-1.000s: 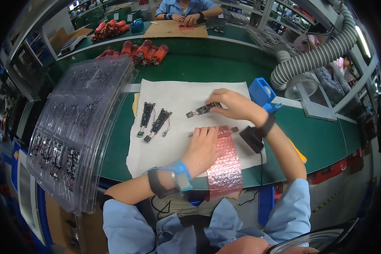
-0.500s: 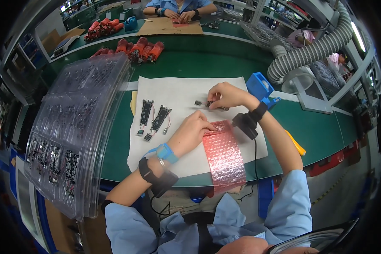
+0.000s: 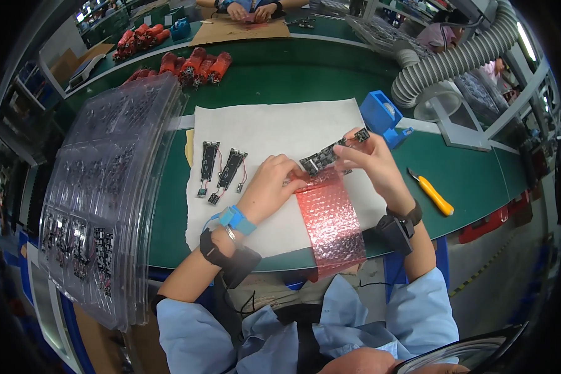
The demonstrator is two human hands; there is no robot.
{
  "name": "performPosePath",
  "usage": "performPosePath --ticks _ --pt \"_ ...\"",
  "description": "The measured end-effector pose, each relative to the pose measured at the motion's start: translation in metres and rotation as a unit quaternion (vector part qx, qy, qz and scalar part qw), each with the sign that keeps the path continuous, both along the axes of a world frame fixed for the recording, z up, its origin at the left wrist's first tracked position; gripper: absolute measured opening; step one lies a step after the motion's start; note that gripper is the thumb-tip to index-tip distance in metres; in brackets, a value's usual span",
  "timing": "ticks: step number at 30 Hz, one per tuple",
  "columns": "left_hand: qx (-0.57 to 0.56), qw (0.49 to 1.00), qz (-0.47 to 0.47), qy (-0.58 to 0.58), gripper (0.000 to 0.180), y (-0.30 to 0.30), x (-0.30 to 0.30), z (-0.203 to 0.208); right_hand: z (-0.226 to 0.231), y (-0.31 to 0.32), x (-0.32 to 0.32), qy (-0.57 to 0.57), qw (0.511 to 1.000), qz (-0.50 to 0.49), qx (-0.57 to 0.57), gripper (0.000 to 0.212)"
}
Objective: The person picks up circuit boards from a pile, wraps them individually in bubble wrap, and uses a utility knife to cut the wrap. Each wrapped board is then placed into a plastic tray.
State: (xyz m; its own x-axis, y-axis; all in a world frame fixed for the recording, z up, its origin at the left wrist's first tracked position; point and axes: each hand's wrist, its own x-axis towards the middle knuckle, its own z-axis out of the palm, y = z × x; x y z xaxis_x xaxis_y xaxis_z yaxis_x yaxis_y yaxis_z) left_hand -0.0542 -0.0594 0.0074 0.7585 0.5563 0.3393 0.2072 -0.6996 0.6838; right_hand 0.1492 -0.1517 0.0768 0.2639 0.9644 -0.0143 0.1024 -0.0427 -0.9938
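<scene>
Circuit board (image 3: 334, 152), long, narrow and dark, was held up at a slant between both hands above the white cloth (image 3: 262, 131). The right hand (image 3: 374, 163) pinched its far, upper end with fingers closed around it; the left hand (image 3: 274, 184) was curled at its lower end, fingertips on the board and on the top edge of a pink bubble-wrap sheet (image 3: 330, 224). That sheet ran from under both hands back toward the person, over the edge of the green bench (image 3: 480, 181). Just left of the left hand lay two more boards with wires (image 3: 221, 168) on the cloth. Beyond the right hand stood a blue tape dispenser (image 3: 385, 117); to its right lay a yellow utility knife (image 3: 431, 193). Well left of the left hand rose a stack of clear plastic trays (image 3: 100, 187).
</scene>
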Motion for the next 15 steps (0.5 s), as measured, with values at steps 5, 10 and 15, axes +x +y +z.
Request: performPosePath --ticks 5,10,15 --pt "0.0 1.0 -0.011 0.003 0.031 -0.001 -0.004 -0.002 -0.022 -0.01 0.002 0.126 0.988 -0.032 -0.089 0.015" --pt "-0.035 0.999 0.022 0.017 0.041 -0.006 -0.001 0.005 -0.031 -0.01 0.0 0.186 0.975 -0.024 -0.116 0.015" --pt "0.062 0.998 -0.002 0.026 0.035 -0.011 -0.004 0.019 -0.042 -0.007 0.001 0.146 0.982 -0.029 -0.115 0.02"
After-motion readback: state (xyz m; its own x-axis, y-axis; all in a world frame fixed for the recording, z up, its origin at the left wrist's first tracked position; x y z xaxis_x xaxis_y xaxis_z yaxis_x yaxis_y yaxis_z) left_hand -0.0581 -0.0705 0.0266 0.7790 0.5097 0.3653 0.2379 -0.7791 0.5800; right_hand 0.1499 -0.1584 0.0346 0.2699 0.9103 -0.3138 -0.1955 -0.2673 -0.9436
